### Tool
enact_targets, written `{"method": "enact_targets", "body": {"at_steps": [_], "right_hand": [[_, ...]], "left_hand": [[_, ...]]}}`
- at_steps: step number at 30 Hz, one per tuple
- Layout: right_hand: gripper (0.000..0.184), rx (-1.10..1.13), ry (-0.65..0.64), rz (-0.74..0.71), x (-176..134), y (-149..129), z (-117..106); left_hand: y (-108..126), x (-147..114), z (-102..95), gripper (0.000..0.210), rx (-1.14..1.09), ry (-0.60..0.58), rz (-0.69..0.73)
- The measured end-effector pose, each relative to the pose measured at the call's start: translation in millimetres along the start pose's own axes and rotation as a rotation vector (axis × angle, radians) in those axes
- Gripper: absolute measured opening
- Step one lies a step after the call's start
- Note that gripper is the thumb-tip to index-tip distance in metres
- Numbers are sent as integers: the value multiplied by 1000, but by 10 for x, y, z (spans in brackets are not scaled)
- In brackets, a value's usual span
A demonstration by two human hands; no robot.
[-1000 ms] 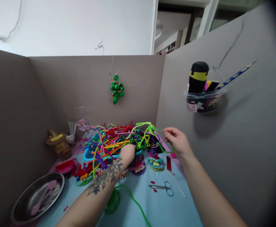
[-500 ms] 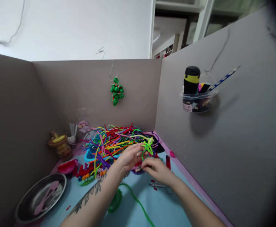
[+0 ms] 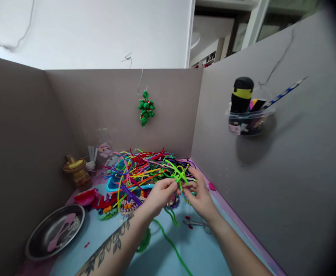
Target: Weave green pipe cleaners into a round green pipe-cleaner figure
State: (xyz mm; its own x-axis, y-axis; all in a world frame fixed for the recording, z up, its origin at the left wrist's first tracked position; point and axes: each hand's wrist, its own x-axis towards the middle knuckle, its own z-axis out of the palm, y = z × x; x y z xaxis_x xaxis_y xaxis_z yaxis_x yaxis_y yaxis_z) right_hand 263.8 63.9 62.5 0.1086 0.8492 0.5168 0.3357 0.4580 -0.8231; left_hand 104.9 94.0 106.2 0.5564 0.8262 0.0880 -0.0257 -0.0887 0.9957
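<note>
Bright green pipe cleaners (image 3: 180,174), bent and crossed into a loose star-like shape, are held up between my two hands. My left hand (image 3: 162,194) pinches the shape's lower left side with thumb and forefinger. On the other side, the bent fingers of my right hand (image 3: 198,195) grip its edge, the forefinger reaching up along it. Below my hands a long green fuzzy strand (image 3: 170,243) runs across the blue mat. A coil of green strand (image 3: 144,241) lies partly hidden behind my left forearm.
A heap of multicoloured pipe cleaners (image 3: 139,168) overflows a blue tray (image 3: 110,185) behind my hands. Small scissors (image 3: 198,224) lie on the mat. To the left sits a metal bowl (image 3: 38,230). A clear tub (image 3: 245,124) of tools hangs on the right panel, a green ornament (image 3: 146,109) at the back.
My right hand has risen from below the green shape to its right side. My left hand has turned into a pinch. The shape's strands now spread wider, and the view has shifted slightly.
</note>
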Motion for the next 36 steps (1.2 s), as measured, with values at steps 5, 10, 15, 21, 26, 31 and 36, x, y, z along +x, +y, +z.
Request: {"method": "enact_targets", "body": {"at_steps": [5,10,15,21,26,31,36], "right_hand": [[18,-89,-182,-8,203,-145,16],[33,27,-135,88,201,-68,-21],[31,68,-64,107,201,-47,9],[14,-2,-67,-72,324,-303,305],[13,-25,-317,-11,430,-289,517],[20,66,-80,37,499,-110,516],[25,134,-91,159,509,-153,459]], "left_hand": [[-29,-164,-84,26,168,144,77],[-133,-284,-330,17,472,382,176],[-159,-265,-444,21,464,534,183],[-140,-245,-404,25,86,418,70],[-127,-301,-548,22,218,407,116],[-132,-352,-811,15,706,516,299],[-148,-319,-825,13,785,565,368]]}}
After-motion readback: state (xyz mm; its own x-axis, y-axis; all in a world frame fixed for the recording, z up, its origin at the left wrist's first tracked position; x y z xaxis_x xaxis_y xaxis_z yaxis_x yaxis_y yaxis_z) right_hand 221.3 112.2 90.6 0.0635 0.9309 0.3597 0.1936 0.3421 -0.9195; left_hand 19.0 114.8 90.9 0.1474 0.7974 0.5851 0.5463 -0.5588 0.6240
